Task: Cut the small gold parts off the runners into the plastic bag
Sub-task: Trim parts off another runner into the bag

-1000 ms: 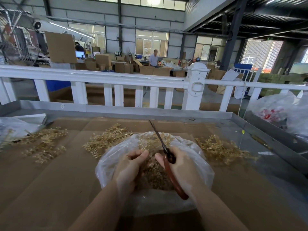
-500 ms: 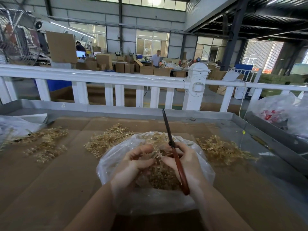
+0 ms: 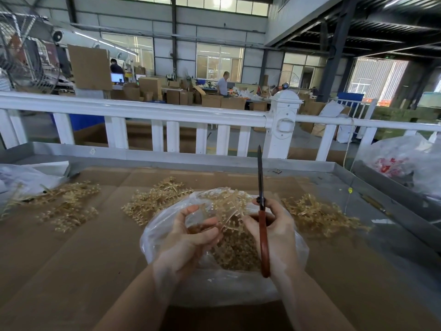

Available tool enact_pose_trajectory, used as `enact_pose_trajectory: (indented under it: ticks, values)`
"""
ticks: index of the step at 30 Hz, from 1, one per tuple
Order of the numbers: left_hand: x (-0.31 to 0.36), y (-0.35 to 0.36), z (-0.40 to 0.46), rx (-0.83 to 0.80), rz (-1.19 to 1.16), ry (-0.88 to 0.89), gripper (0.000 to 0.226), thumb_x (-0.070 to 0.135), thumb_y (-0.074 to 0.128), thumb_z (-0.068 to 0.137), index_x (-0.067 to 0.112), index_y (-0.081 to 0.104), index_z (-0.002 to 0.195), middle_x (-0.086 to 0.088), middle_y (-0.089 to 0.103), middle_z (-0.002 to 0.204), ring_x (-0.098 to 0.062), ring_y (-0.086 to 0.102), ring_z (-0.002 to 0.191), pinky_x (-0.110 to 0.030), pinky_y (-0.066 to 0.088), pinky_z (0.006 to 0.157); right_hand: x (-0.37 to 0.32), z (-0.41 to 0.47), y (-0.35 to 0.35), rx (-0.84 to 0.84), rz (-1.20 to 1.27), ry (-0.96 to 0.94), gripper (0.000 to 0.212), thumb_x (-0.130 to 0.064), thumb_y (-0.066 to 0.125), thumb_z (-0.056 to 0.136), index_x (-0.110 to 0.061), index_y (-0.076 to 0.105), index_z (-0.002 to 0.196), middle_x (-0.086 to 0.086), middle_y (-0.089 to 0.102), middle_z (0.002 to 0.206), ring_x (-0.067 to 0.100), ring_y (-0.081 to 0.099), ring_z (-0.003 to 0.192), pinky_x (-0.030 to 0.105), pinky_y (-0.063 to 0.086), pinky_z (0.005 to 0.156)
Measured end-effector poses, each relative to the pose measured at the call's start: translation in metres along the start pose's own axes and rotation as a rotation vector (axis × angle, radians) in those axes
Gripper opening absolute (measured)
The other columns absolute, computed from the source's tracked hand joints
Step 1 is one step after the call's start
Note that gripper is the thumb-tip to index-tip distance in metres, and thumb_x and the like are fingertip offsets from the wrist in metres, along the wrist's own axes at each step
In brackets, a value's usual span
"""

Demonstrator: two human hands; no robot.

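Head view shows a big table [image 3: 71, 271] covered in brown cardboard, with a white fence [image 3: 167, 113] along its far side. In the near middle sits a clear plastic bag [image 3: 214, 287], open at the top. Inside it lies a heap of cut gold parts [image 3: 235, 252], tiny and bumpy like little beads.

Piles of gold runners lie on the cardboard: one on the far left [image 3: 66, 206], one just left of the bag [image 3: 155, 199], and one on the right [image 3: 317, 216]. They look like thin, spiky twigs, all tangled.

Both hands are over the open bag. The left hand [image 3: 191, 237] has curled fingers that seem to pinch the near edge of one runner [image 3: 229, 209]. That runner is held up above the heap, between the two hands, a flat branchy piece with its long side leaning up and away.

The right hand [image 3: 274, 237] is wrapped around the red handles of the scissors [image 3: 261, 211]. Their dark blades are together and point straight up, away from the runner. The runner is just left of the scissors, so I think the blades must tip down and left to reach the next gold part.
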State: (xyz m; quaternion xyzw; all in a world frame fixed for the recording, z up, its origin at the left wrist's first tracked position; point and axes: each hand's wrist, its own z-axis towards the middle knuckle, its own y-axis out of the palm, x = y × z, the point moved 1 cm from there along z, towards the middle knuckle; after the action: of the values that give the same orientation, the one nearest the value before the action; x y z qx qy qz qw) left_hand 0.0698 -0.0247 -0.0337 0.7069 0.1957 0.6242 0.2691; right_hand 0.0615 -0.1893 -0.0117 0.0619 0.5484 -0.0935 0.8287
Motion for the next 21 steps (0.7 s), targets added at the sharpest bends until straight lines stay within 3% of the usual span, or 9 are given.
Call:
enact_pose_trajectory:
  ticks: [2,4,8,10,12,16,21]
  values:
    - [-0.002,0.002,-0.001,0.08,0.144,0.043,0.06,-0.017,0.066,0.071,0.023,0.047,0.112,-0.018,0.074,0.09,-0.029,0.073,0.079,-0.028,0.058,0.058,-0.003,-0.002,0.001,0.012,0.031,-0.018,0.029,0.002,0.072,0.079,-0.023,0.063,0.09,0.008,0.069,0.075,0.013,0.067,0.07,0.016,0.052,0.064]
    - [-0.002,0.005,-0.002,0.162,0.103,0.084,0.059,-0.016,0.067,0.072,0.022,0.044,0.111,-0.023,0.07,0.092,-0.027,0.073,0.073,-0.027,0.057,0.055,-0.006,-0.004,0.003,0.014,0.037,-0.034,0.03,0.004,0.071,0.08,-0.024,0.063,0.09,0.005,0.069,0.074,0.012,0.067,0.071,0.015,0.051,0.066]
    - [0.001,0.015,-0.002,0.14,-0.416,0.075,0.078,-0.012,0.062,0.063,0.017,0.037,0.131,-0.025,0.071,0.097,-0.025,0.074,0.078,-0.026,0.057,0.053,-0.008,-0.005,0.008,0.022,0.096,-0.054,0.031,0.009,0.067,0.08,-0.02,0.062,0.09,-0.001,0.068,0.069,0.007,0.066,0.069,0.013,0.049,0.065]
    - [0.0,0.017,-0.003,0.092,-0.538,0.077,0.084,-0.016,0.057,0.062,0.016,0.034,0.137,-0.024,0.072,0.096,-0.024,0.074,0.08,-0.026,0.057,0.053,-0.008,-0.005,0.011,0.02,0.084,-0.072,0.029,0.009,0.068,0.08,-0.017,0.061,0.09,-0.001,0.066,0.07,0.008,0.065,0.068,0.016,0.05,0.066]
    - [-0.001,0.02,-0.003,0.113,-0.469,0.053,0.085,-0.018,0.056,0.064,0.018,0.037,0.139,-0.023,0.072,0.099,-0.024,0.074,0.078,-0.027,0.058,0.055,-0.007,-0.004,0.013,0.02,0.078,-0.087,0.029,0.01,0.067,0.08,-0.016,0.06,0.089,-0.005,0.064,0.066,0.005,0.063,0.066,0.015,0.048,0.064]
    - [-0.004,0.021,0.0,0.202,-0.102,0.095,0.067,-0.019,0.055,0.082,0.029,0.045,0.127,-0.023,0.059,0.109,-0.027,0.07,0.081,-0.027,0.059,0.056,-0.004,-0.002,0.014,0.045,-0.017,-0.115,0.025,0.005,0.069,0.08,-0.017,0.061,0.09,-0.008,0.065,0.069,0.005,0.065,0.071,0.016,0.05,0.069]
    - [0.0,0.027,0.009,0.159,0.03,0.062,0.02,-0.012,0.058,0.084,0.004,0.063,0.095,-0.011,0.068,0.088,-0.02,0.069,0.073,-0.024,0.057,0.055,0.001,0.001,0.014,0.057,-0.123,-0.054,0.027,-0.002,0.071,0.082,-0.024,0.061,0.095,-0.007,0.066,0.077,0.007,0.065,0.077,0.022,0.051,0.076]
